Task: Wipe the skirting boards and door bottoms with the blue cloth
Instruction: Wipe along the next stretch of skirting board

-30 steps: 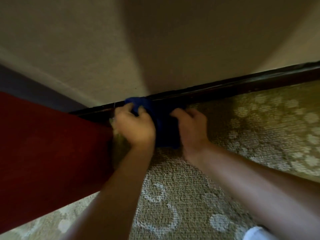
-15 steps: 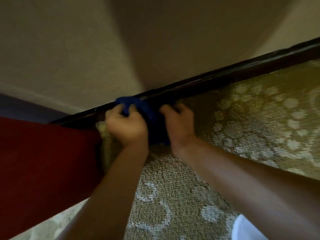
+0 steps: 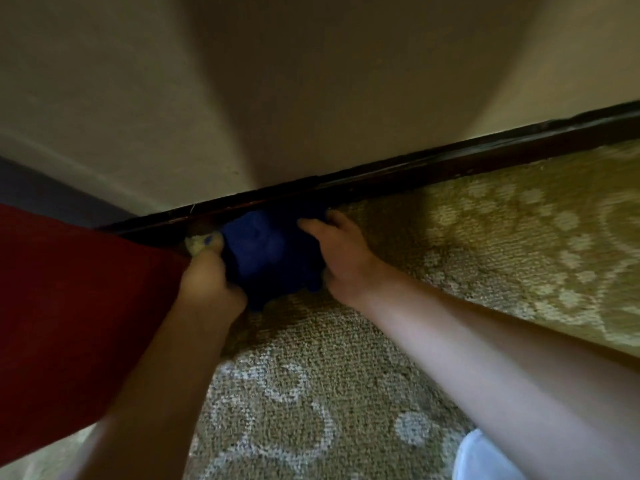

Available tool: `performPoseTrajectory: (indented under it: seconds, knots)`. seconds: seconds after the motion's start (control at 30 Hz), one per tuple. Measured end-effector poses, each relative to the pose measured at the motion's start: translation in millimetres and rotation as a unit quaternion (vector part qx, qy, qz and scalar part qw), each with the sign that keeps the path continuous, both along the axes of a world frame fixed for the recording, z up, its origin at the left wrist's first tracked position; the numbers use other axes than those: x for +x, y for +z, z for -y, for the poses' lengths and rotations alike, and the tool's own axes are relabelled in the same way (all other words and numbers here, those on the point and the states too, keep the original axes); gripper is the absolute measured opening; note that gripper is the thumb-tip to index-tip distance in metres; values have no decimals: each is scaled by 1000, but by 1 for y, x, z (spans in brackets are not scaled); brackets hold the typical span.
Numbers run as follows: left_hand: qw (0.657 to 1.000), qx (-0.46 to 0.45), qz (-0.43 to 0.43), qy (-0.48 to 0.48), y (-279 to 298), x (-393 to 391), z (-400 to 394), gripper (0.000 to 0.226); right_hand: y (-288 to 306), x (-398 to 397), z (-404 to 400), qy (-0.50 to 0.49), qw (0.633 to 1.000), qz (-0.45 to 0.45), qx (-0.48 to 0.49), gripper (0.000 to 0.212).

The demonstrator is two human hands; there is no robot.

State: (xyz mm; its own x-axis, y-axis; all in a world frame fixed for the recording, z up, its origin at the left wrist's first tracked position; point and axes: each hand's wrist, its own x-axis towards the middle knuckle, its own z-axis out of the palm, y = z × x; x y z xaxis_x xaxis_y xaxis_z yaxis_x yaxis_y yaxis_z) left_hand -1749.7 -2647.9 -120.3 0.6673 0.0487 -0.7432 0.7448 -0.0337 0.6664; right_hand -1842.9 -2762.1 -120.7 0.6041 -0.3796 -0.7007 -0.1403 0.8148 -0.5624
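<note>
Two hands hold the blue cloth (image 3: 268, 251) against the dark skirting board (image 3: 450, 164) mid-frame. Left hand (image 3: 207, 285) grips it; right hand (image 3: 341, 251) presses with straight fingers. Most of the board, running right, looks left to wipe.

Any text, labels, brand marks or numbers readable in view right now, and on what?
None: no readable text on the blue cloth, the dark skirting board, the wall, the patterned carpet or the red surface.

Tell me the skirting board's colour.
Very dark brown, almost black, skirting board; seen in the head view.
</note>
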Motion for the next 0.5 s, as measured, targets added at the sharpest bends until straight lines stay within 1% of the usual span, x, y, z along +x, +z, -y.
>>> performPoseTrajectory:
  seconds: [0.03, 0.1, 0.17, 0.2, 0.27, 0.33, 0.37, 0.4, 0.43, 0.47, 0.5]
  knots:
    - [1000, -11, -7, -15, 1, 3, 8, 19, -1, 0, 5, -2, 1000, -9, 16, 31]
    - [998, -9, -22, -61, 5, 1, 29, 13, -1, -1, 16, 0, 999, -34, -7, 41]
    - [996, -3, -61, -59, 4, -6, 48, 30, 2, -8, 29, -23, 996, -68, -47, 41]
    - [994, -5, -79, -69, 3, -11, 55, 35, 4, -13, 36, -53, 993, -88, -63, 37]
    - [990, -32, -95, -103, 3, -20, 68, 41, 6, -28, 53, -133, 979, -128, -82, 25]
    - [988, -52, -85, -116, 6, -26, 75, 62, 4, -40, 66, -188, 967, -142, -101, 10]
    - [991, -48, -73, -100, 5, -28, 74, 71, 3, -42, 67, -188, 967, -138, -104, 12]
    - [995, -43, -54, -76, 7, -30, 72, 72, 4, -39, 63, -173, 971, -129, -99, 19]
    - [998, -27, -20, -46, 10, -32, 67, 63, 5, -35, 56, -145, 979, -117, -86, 28]
    - [1000, -7, 15, -19, 15, -31, 62, 47, 7, -30, 49, -112, 986, -99, -67, 34]
    - [999, 8, 39, -3, 19, -29, 58, 35, 9, -24, 41, -85, 992, -79, -53, 34]
